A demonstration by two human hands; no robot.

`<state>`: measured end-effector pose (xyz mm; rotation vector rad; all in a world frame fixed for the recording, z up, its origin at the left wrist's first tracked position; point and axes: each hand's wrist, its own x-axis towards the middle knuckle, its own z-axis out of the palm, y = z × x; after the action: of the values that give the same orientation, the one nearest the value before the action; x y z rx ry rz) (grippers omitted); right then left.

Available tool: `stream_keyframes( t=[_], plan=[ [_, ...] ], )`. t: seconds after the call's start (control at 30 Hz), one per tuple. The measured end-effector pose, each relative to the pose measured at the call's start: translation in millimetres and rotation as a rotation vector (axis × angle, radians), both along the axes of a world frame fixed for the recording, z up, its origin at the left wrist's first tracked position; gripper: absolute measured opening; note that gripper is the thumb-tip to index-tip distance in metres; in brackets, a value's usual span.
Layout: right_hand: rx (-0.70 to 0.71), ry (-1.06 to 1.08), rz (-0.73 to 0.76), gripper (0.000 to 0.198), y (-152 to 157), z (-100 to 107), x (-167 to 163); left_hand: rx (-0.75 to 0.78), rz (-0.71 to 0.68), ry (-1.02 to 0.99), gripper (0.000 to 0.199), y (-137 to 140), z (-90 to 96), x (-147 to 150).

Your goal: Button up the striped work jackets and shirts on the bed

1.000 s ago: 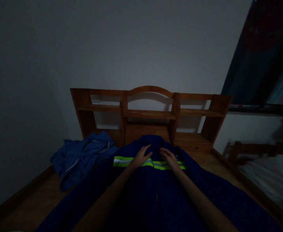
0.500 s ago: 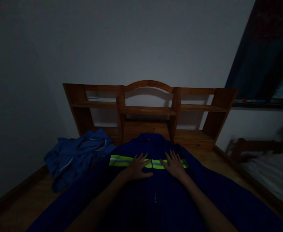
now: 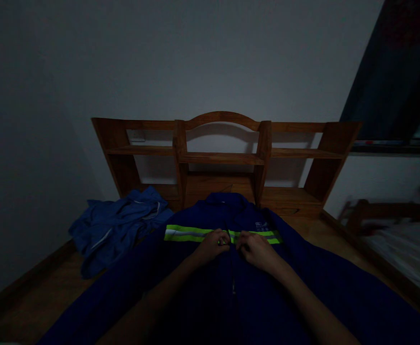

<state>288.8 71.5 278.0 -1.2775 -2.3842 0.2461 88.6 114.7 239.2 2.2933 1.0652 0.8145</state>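
Observation:
A dark blue work jacket [image 3: 198, 213] lies spread out, front side up, with its collar away from me and its sleeves out to both sides. Across its chest runs a yellow-green reflective band [image 3: 184, 234] with a grey stripe. My left hand [image 3: 213, 246] is closed on the left front edge of the jacket at the band. Opposite it, my right hand [image 3: 256, 249] has its fingers curled on the other front edge. A small logo shows on the chest above my right hand. The zipper pull [image 3: 233, 290] hangs lower on the front.
A crumpled lighter blue garment [image 3: 119, 223] lies at the left. Beyond the collar stands a wooden headboard [image 3: 224, 158] with shelves, against a pale wall [image 3: 202, 57]. At the right are a dark curtain [image 3: 382, 81], a low wooden frame [image 3: 385, 211] and white bedding [image 3: 407, 249].
My hands were spread flat on the band; now their fingers are curled in on the jacket's front edges, closer together. The logo, covered before, now shows. The view has shifted slightly.

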Motion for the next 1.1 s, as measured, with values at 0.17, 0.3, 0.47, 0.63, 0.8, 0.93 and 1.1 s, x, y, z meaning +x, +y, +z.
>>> stream_keyframes(
  t=[0.17, 0.3, 0.47, 0.63, 0.8, 0.93, 1.1],
  plan=[
    [-0.016, -0.064, -0.015, 0.032, -2, 1, 1, -0.081, 0.041, -0.028, 0.012, -4, 3.0, 2],
    [-0.021, -0.095, -0.023, 0.034, -4, 4, -1, -0.123, -0.005, -0.061, 0.009, -5, 6.7, 0],
    [-0.016, -0.117, -0.003, 0.029, -6, 4, -1, -0.194, 0.008, -0.161, 0.01, -3, 4.5, -2],
    [0.004, 0.094, 0.032, 0.023, 1, 5, 4, -0.56, 0.047, -0.471, 0.026, 0, -8.0, 2],
    [-0.006, 0.376, 0.084, 0.016, 12, 9, 10, -0.73, 0.069, -0.711, 0.038, 2, 1.3, 8],
    [0.019, 0.469, 0.049, 0.015, 15, 8, 10, -0.65, 0.107, -0.756, 0.033, 2, 23.6, 17],
    [0.04, 0.458, -0.006, 0.015, 13, 3, 9, -0.401, 0.076, -0.663, 0.016, -7, 24.3, 24]
  ],
)
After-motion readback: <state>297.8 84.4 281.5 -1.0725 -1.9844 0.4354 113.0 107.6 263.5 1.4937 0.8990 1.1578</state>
